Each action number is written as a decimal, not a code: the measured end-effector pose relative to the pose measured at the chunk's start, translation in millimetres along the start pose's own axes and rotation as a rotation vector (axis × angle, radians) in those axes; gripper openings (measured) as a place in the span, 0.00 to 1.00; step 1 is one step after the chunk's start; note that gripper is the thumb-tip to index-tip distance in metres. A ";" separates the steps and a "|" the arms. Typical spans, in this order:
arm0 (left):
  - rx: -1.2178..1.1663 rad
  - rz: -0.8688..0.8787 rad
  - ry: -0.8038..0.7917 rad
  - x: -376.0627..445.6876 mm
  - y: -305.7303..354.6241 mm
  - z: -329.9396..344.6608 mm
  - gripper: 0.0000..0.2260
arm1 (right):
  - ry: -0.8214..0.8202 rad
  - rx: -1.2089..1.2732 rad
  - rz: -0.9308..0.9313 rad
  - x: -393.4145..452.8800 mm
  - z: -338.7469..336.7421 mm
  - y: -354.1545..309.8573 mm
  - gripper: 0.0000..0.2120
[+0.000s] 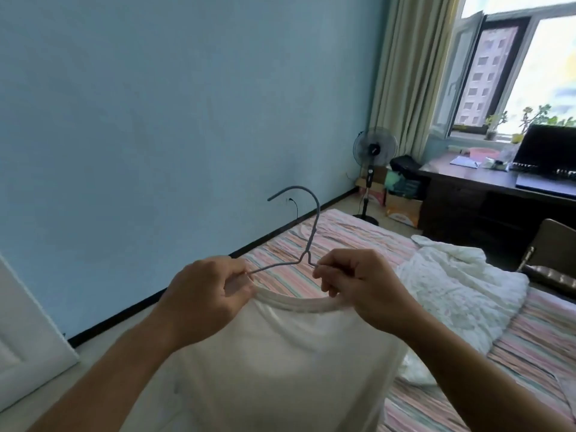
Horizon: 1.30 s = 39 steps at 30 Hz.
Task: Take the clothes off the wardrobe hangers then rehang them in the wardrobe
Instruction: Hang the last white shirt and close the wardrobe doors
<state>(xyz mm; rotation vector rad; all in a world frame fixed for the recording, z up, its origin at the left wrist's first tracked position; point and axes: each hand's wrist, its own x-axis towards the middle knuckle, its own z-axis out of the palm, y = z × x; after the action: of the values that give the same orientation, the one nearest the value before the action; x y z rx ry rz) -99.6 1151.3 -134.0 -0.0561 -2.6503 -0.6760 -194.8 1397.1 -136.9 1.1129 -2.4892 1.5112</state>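
A white T-shirt (pixel 280 353) hangs in front of me on a thin grey wire hanger (pixel 313 227), whose hook points up and to the left. My left hand (pixel 205 294) pinches the left side of the shirt's collar together with the hanger's left arm. My right hand (pixel 361 285) pinches the right side of the collar and the hanger's right arm. The hanger's shoulders are hidden inside the shirt. The wardrobe is out of view.
A bed with a striped pink sheet (pixel 343 241) lies below and to the right, with a crumpled white garment (pixel 461 288) on it. A standing fan (pixel 374 151), boxes, a dark desk (pixel 486 188) with a laptop and a chair (pixel 551 254) stand at the right. A white door panel (pixel 28 347) is at the left.
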 end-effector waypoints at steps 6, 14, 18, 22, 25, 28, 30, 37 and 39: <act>-0.122 -0.002 0.128 -32.3 43.7 -77.3 0.11 | -0.113 0.036 -0.126 12.7 -1.5 -88.6 0.08; 0.018 -0.175 0.236 -89.1 48.8 -126.1 0.05 | -0.379 0.064 -0.293 36.8 14.1 -144.6 0.08; 0.061 -0.250 0.364 -119.8 58.9 -136.1 0.03 | -0.518 0.090 -0.398 43.4 26.2 -163.4 0.06; 0.202 -0.325 0.527 -154.6 74.2 -143.6 0.01 | -0.608 0.177 -0.498 44.7 45.8 -183.5 0.05; 0.260 -0.390 0.610 -183.9 88.2 -153.7 0.01 | -0.675 0.191 -0.573 43.1 66.5 -201.0 0.06; 0.346 -0.448 0.647 -214.7 101.0 -160.7 0.02 | -0.825 0.207 -0.602 42.1 88.9 -220.3 0.08; 0.397 -0.490 0.642 -233.9 105.4 -162.5 0.05 | -0.915 0.213 -0.619 39.2 104.1 -232.0 0.08; 0.454 -0.706 0.679 -316.2 103.0 -197.4 0.03 | -1.018 0.241 -0.809 2.6 170.4 -289.2 0.09; 0.472 -0.746 0.664 -338.0 99.0 -213.3 0.03 | -1.015 0.247 -0.850 -9.0 189.3 -305.8 0.10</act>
<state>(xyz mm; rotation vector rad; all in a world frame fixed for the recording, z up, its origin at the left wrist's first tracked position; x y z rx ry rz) 303.5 1159.1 -50.9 1.1196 -2.0482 -0.1806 51.6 1169.8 -6.4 3.0122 -1.5901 1.0907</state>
